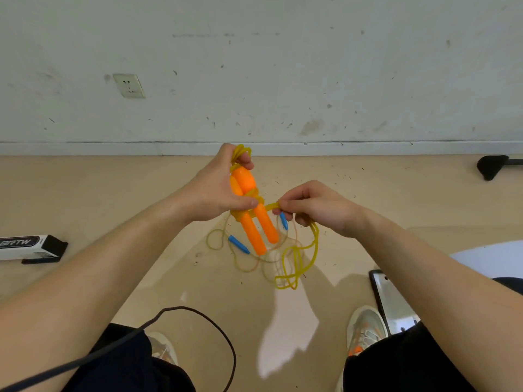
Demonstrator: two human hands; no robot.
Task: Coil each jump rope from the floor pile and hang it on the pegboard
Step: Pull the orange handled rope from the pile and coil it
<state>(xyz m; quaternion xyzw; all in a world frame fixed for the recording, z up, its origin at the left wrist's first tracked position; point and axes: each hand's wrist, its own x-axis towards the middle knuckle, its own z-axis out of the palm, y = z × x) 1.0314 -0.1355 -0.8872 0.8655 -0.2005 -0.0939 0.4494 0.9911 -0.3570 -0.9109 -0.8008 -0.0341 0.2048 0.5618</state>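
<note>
Gripping the two orange handles [254,230] side by side in our left hand [215,190], we are holding them in the air above the floor [113,207], their long ends pointing down toward us. Our left thumb is pressing across their middle, where the yellow cord [297,261] is wound round them, and our curled left fingers are trapping a small bunch of cord loops at the top end.

Our right hand [314,207] is pinching a strand of the same cord between thumb and fingertips, just to the right of the handles, with the other fingers curled under. From that hand the cord is hanging down in several loose loops.

Below our hands a second rope is lying on the floor: two blue handles [238,244] and a thin pale cord [218,246] spread in loose rings.

We are facing a scuffed white wall [283,66] with a socket [129,85]. A white box [28,247] with a black end is lying at the left, a black cable [198,315] is curving near our feet, and a phone [392,301] is lying beside our right shoe [366,326].
</note>
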